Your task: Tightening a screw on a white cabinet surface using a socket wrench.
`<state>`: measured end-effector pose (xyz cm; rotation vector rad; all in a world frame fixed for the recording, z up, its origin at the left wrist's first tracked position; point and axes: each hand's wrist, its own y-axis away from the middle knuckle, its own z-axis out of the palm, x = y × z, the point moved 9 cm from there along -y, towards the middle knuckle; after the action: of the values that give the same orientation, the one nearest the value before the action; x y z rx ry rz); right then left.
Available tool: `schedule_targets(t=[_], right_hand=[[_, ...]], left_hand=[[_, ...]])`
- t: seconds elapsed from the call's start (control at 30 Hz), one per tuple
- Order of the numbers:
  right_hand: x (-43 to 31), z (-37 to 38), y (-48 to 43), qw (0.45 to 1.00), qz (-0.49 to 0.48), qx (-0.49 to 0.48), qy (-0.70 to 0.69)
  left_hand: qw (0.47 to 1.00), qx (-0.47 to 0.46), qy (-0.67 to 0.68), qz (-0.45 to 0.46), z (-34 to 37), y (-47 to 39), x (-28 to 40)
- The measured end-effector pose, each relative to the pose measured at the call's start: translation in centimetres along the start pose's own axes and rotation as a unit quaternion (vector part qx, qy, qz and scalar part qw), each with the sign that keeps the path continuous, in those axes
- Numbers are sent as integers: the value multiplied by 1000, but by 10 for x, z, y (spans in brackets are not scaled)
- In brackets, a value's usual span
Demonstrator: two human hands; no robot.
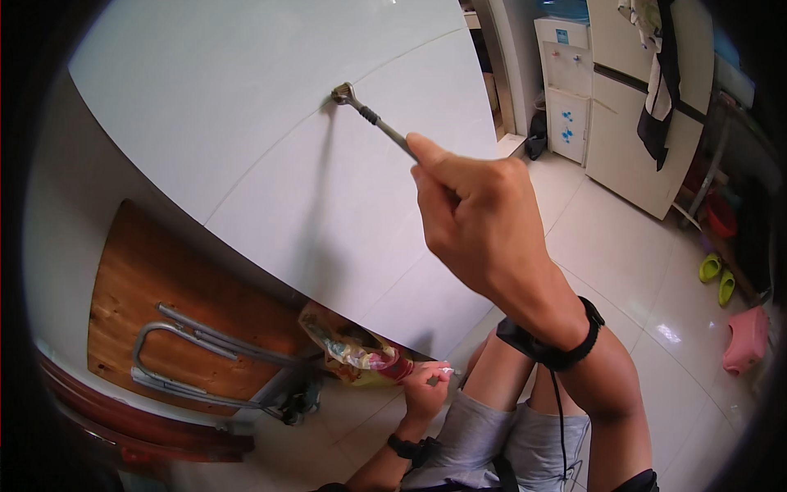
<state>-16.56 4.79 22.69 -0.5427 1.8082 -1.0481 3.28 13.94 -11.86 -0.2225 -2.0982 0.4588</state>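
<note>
My right hand point(482, 209) grips the handle of a small tool point(375, 117) with a metal head and a dark wrapped collar. Its head touches a white tiled wall surface point(264, 92) at a thin dark joint line that runs diagonally across the tiles. My left hand point(426, 388) is low, near the lower edge of the white surface, with its fingers pinched around a small whitish item point(447, 369) too small to identify. Both wrists wear black bands; a cable hangs from the device on the right wrist.
A folded wooden table point(203, 277) with metal legs leans at lower left beside a colourful plastic bag point(363, 360). A water dispenser point(569, 123) and a refrigerator point(639, 141) stand at upper right. Green clogs point(710, 268) and a pink stool point(745, 340) are on the tiled floor.
</note>
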Motion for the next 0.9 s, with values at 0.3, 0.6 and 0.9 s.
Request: schedule_targets(t=[0.3, 0.6, 0.9], right_hand=[[23, 21, 93, 976, 65, -187, 92], [58, 30, 151, 986, 116, -119, 28], [80, 24, 161, 972, 222, -72, 37]], left_hand=[[1000, -2, -4, -23, -6, 9, -10], [1000, -3, 2, -6, -2, 13, -13], [1000, 3, 5, -30, -5, 13, -16]])
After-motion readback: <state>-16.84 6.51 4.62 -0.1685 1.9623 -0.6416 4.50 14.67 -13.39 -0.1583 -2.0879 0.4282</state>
